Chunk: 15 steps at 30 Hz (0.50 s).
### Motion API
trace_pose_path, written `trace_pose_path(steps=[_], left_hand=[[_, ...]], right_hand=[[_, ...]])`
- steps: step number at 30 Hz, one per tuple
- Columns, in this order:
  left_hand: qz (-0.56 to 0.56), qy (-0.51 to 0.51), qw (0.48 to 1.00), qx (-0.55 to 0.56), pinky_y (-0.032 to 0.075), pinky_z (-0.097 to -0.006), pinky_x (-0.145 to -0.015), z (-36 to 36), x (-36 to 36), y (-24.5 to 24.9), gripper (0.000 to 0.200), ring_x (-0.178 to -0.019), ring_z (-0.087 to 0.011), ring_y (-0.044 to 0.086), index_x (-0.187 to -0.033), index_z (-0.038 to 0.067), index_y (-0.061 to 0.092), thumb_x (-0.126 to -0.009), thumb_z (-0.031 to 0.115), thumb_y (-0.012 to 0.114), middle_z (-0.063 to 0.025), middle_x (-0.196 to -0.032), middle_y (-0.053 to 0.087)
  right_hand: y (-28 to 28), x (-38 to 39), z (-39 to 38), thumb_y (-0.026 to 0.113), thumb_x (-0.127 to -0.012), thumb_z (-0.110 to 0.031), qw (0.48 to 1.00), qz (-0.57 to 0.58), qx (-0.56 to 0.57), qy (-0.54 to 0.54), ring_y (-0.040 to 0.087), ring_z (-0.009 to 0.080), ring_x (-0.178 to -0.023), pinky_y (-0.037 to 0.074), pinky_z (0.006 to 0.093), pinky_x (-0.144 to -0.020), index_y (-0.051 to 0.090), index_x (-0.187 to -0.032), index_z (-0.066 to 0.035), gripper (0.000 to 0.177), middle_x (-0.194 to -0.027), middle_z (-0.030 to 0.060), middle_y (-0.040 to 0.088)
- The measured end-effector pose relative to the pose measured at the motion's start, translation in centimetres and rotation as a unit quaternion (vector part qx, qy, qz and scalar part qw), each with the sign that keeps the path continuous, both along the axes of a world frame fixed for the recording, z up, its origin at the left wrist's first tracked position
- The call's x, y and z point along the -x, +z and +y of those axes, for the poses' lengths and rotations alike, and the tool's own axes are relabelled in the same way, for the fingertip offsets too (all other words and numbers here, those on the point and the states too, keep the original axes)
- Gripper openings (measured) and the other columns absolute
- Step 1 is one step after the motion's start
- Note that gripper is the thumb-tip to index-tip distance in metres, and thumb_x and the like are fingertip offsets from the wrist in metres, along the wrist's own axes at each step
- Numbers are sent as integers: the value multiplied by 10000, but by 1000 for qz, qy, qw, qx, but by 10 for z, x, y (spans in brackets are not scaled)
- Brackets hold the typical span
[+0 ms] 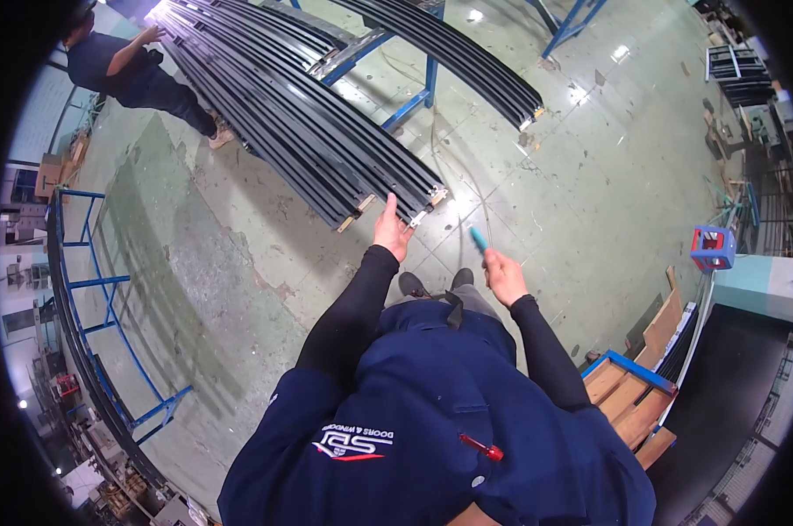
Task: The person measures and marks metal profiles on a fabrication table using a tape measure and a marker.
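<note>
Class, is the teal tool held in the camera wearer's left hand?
No, the right hand holds the teal tool, while the left hand is at the ends of the black strips.

Well left of the left hand (394, 233) stands a blue metal rack (98, 282); well right of the right hand (504, 276), a red-and-blue box (713, 247).

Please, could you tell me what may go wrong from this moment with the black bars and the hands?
The left hand is bare at the ends of the black bars, so an edge might cut or pinch it.
The teal tool in the right hand might slip towards the left one.
The bright glare near the co-worker might dazzle unshielded eyes.
</note>
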<state>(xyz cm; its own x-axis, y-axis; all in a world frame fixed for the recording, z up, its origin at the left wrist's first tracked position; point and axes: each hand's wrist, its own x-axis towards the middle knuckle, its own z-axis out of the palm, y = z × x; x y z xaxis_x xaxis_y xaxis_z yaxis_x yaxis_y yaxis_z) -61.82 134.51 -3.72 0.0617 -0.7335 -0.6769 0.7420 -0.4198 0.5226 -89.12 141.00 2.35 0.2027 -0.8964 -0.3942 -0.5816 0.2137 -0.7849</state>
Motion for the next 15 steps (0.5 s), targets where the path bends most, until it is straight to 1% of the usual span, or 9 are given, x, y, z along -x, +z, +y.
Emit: trace_pose_path(steps=[2,3,6,8,10,11,12,13,15], left_hand=[[-25,-20,999,6,382,-436,-1078,1,0,-13,554,-1173,-207,586,-1320,104,517,-978,537,575,-34,-1276,622],[-18,-8,1000,-22,407,-433,-1051,2,0,-14,395,-1110,-196,616,-1242,139,548,-998,447,593,-19,-1209,652],[0,-17,1000,-17,423,-432,-1024,1,2,-11,363,-1095,-196,618,-1213,144,555,-1002,438,590,-29,-1188,656],[0,-27,1000,-5,447,-424,-1000,2,3,-19,353,-1059,-175,618,-1155,151,587,-990,463,601,-21,-1104,671],[19,-40,999,-29,454,-409,-994,1,3,-17,371,-1026,-171,617,-1132,147,596,-986,488,597,-19,-1058,670],[19,-40,999,-30,469,-394,-973,1,6,-14,405,-1005,-175,616,-1122,138,595,-976,516,597,-20,-1030,665],[19,-32,999,-32,474,-393,-966,1,7,-12,413,-1003,-176,617,-1119,135,594,-975,521,597,-21,-1031,665],[19,-26,999,-37,480,-393,-959,-2,14,-12,421,-1000,-177,618,-1117,131,594,-973,527,597,-22,-1031,664],[-2,-15,999,-42,499,-392,-932,1,18,-11,450,-983,-180,624,-1119,125,592,-967,548,593,-20,-1028,664]], right_hand=[[3,2,-2,417,-1038,-506,998,-27,-36,-52,608,217,-585,493,377,-625,637,-882,-3,571,-620,101,599],[5,2,-3,411,-1040,-505,998,-41,-48,29,610,216,-603,491,387,-619,636,-890,-5,568,-638,110,603],[12,6,-14,412,-1040,-503,996,-5,-35,-80,612,212,-627,488,388,-628,634,-906,-10,558,-658,113,607],[18,10,-13,418,-1037,-508,998,-31,-50,12,604,209,-621,485,386,-625,634,-901,-14,557,-658,102,608],[23,14,-12,423,-1035,-513,990,-60,-66,106,595,206,-615,482,383,-622,635,-897,-18,556,-658,91,608],[2,24,-15,409,-1038,-535,993,-85,-50,58,577,195,-576,474,387,-591,624,-865,-6,597,-630,79,598],[-8,47,-39,395,-1040,-550,995,-53,-32,-74,565,182,-547,463,374,-561,617,-851,2,624,-614,72,588],[-12,82,-75,380,-1041,-564,978,-20,-16,-207,552,168,-517,453,361,-530,610,-836,10,651,-598,65,579],[-10,119,-125,358,-1028,-615,939,-75,38,-333,525,152,-483,443,319,-503,601,-850,11,695,-537,45,509]])
